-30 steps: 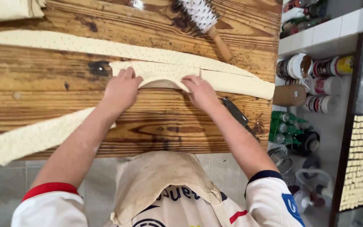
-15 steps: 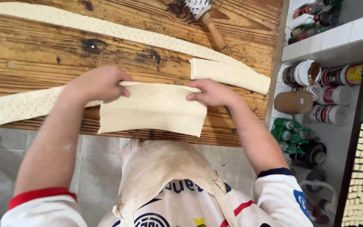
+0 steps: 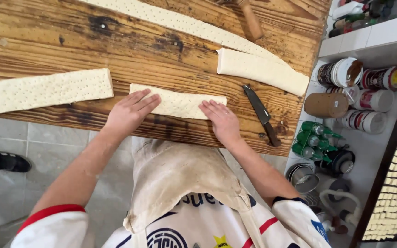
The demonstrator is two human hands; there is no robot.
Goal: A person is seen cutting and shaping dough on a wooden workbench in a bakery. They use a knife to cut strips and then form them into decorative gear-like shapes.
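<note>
A short folded piece of pale dotted dough [image 3: 180, 102] lies near the front edge of the wooden table [image 3: 116, 46]. My left hand [image 3: 129, 111] rests flat on its left end, fingers spread. My right hand [image 3: 221, 120] presses flat on its right end. Neither hand grips anything. A longer dough strip [image 3: 42, 92] lies to the left, apart from the folded piece. Another thick folded piece [image 3: 260, 70] sits to the right, and a long thin strip [image 3: 175, 20] runs along the back.
A dark-handled knife [image 3: 262, 115] lies right of my right hand. A wooden roller handle [image 3: 250, 20] sits at the back. Jars and tins [image 3: 359, 87] and green bottles [image 3: 311, 140] stand right of the table. A tray of small dough pieces [image 3: 396, 193] is far right. Someone's shoe [image 3: 5, 161] is on the tiled floor.
The dough piece that both hands held up at the table edge now lies folded flat on the table. Both hands have come down and press on its ends.
</note>
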